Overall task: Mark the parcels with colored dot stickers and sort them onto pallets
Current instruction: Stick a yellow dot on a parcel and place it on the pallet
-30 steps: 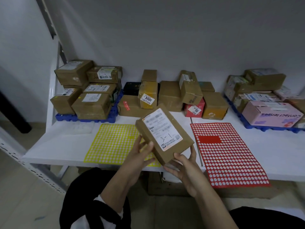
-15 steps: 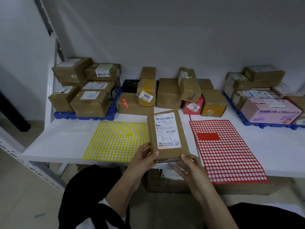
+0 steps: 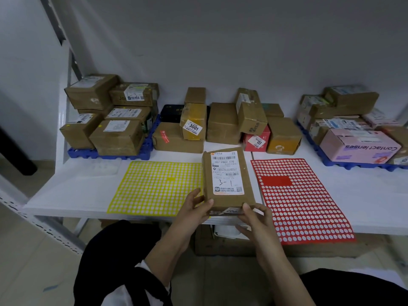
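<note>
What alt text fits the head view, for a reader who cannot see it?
The left hand and right hand hold a parcel marked "3-1" at the front of a table, between a yellow sheet and a red sheet of dots. Behind stand loose parcels and two blue pallets stacked with boxes.

From the parcel [image 3: 227, 195]: loose boxes [image 3: 223, 122] block 12 o'clock. Loaded left pallet [image 3: 106, 153] stands at 10, right pallet [image 3: 357, 166] at 2. Flat yellow sheet [image 3: 154, 188] at 9 and red sheet [image 3: 304, 202] at 3 leave free passage above, with bare shelf [image 3: 364, 195] beyond both.
</note>
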